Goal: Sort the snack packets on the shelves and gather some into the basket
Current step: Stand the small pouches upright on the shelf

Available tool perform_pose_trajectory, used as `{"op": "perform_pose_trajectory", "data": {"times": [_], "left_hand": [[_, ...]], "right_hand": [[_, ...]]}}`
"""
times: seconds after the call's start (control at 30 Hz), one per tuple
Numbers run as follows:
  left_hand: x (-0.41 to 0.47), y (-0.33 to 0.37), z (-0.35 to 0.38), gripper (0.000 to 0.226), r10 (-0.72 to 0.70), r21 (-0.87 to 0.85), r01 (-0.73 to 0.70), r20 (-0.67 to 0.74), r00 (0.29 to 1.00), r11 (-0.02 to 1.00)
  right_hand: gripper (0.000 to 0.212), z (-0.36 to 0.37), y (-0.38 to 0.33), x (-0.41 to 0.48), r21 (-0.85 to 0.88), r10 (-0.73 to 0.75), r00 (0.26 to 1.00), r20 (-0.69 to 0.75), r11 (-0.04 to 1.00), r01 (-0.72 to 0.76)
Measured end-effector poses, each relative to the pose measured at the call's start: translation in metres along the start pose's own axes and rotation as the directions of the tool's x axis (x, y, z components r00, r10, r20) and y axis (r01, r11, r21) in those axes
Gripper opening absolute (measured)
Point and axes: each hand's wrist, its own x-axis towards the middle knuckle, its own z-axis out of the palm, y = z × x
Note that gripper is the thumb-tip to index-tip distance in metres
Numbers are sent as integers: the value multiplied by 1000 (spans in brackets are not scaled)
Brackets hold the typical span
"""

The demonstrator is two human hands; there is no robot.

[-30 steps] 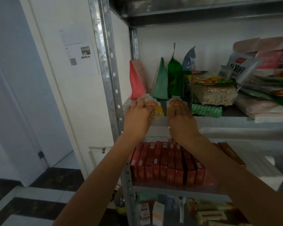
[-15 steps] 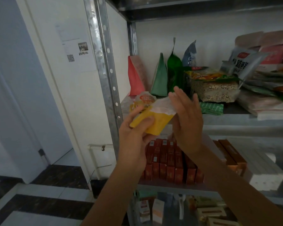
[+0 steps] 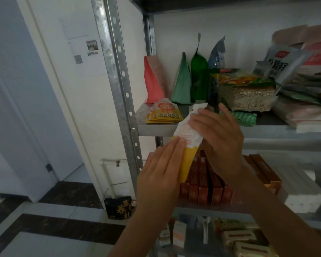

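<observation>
Held just below the front edge of the upper shelf [image 3: 152, 129]: one yellow-and-white packet [image 3: 188, 140], tilted, top toward the shelf. Right hand [image 3: 219, 140] wrapped over the white upper end, fingers bent round it, thumb hidden behind. Left hand [image 3: 159, 175] laid flat against the yellow lower half, fingers straight and close together, pressing rather than clasping; thumb out of sight. At the front left corner of that shelf, a small stack of matching packets [image 3: 164, 115], near the held one but apart from it. Below, rows of red boxes [image 3: 202, 184]. No basket in view.

Probably squaring the packet up before adding it to the stack. Best done by flattening it between both palms, turning the printed face up to match, then sliding it on from the front edge without nudging the stack toward the corner post [image 3: 119, 80]. Soft pouch, likely to slump; worth supporting from underneath.
</observation>
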Motion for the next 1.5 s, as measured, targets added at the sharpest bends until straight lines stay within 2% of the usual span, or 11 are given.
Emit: {"op": "perform_pose_trajectory", "data": {"times": [0.1, 0.17, 0.27, 0.43, 0.53, 0.7, 0.9, 1.07, 1.23, 1.33, 1.5], "left_hand": [[3, 3, -3, 41, -170, -160, 152, -105, 980, 975], [15, 13, -18, 36, -514, -474, 434, -47, 856, 766], [23, 18, -26, 15, -765, -733, 635, 256, 591, 246], [19, 18, -22, 28, -702, -774, 623, 505, 503, -111], [16, 25, -22, 49, -695, -748, 656, 420, 583, 98], [-1, 18, -5, 70, -268, -180, 263, -5, 963, 948], [-13, 11, 4, 64, -155, -93, 150, -43, 987, 984], [9, 19, -15, 54, -553, -433, 451, -142, 821, 780], [16, 23, -19, 10, -622, -651, 513, 79, 779, 560], [13, 21, -13, 54, -541, -567, 454, 17, 841, 688], [2, 21, 4, 59, -246, -154, 243, 0, 969, 958]], "right_hand": [[23, -3, -10, 1, 80, 112, 994, -5, 991, -111], [47, -7, -17, 3, 229, 336, 941, 47, 913, -337], [73, -18, -31, 10, 513, 642, 745, 184, 583, -630], [10, -33, -35, 31, 545, 707, 379, 598, -12, -838], [14, -38, -29, 30, 450, 704, 362, 611, 68, -891], [17, -36, -23, 31, 393, 786, 261, 561, 24, -919], [24, -42, -27, 43, 391, 721, 222, 656, -73, -917], [67, -37, -34, 40, 346, 538, 147, 830, -290, -892], [25, -36, -42, 34, 425, 520, 252, 816, -245, -872], [17, -37, -40, 37, 463, 649, 195, 735, -271, -844], [14, -34, -44, 44, 480, 746, 163, 646, -231, -846]]}}
